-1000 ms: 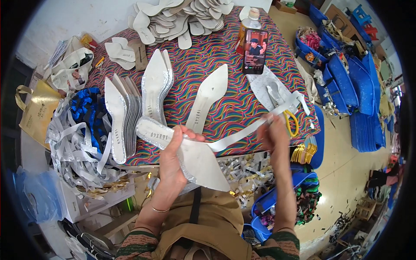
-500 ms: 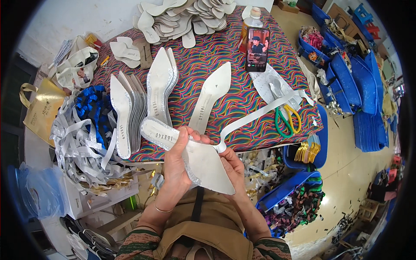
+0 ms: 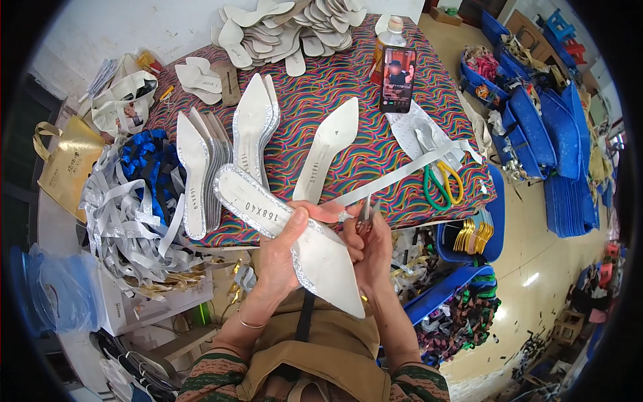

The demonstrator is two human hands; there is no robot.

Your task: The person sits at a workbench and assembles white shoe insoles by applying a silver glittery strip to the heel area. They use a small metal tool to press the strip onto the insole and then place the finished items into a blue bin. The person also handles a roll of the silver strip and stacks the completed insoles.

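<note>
My left hand (image 3: 287,249) grips a white shoe insole (image 3: 326,264) at its narrow waist, thumb on top. Glittery silver trim runs along part of its edge, and the pointed end faces down toward me. From the insole's far edge, by my left fingertips, a white ribbon strip (image 3: 400,177) stretches to the right over the table. Close to that strip, my right hand (image 3: 372,249) is closed around a small metal tool with two pointed tips, seemingly snips (image 3: 366,216). Its handle is mostly hidden by the fingers. Scissors with green and yellow handles (image 3: 445,186) lie under the strip.
Trimmed insoles stand stacked at the left (image 3: 194,177) and centre (image 3: 253,127); a single insole (image 3: 326,144) lies beside them. A phone (image 3: 398,79) leans on a bottle (image 3: 394,33). Silver ribbon (image 3: 124,224) heaps up left. Blue bins (image 3: 529,130) stand on the floor at right.
My right hand has come away from the insole's edge, and the tool's pointed tips now show in it. The ribbon is straighter, and the insole has tilted, its pointed end lower.
</note>
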